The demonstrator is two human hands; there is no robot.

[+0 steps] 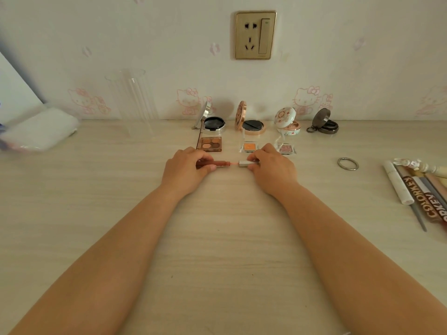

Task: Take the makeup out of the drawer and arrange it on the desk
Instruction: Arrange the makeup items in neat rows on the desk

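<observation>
My left hand (pixel 187 169) grips a brown lip gloss tube (pixel 221 163) lying level just above the desk (pixel 217 238). My right hand (pixel 272 169) pinches its silver cap (pixel 246 163), pulled a little away, with a pink wand stem showing between the two. Behind the hands lie an eyeshadow palette (pixel 211 144), an orange pan (pixel 250 146) and a pink glitter pan (pixel 286 148). Along the wall stand several open compacts: silver (pixel 212 124), rose gold (pixel 252 126), floral white (pixel 287 123) and dark grey (pixel 325 123).
A metal ring (pixel 347 163) lies to the right. Several lip product boxes and tubes (pixel 420 189) sit at the right edge. A clear acrylic cylinder (pixel 131 102) stands at the back left, beside a white tissue pack (pixel 38 129). A wall socket (pixel 255 35) is above.
</observation>
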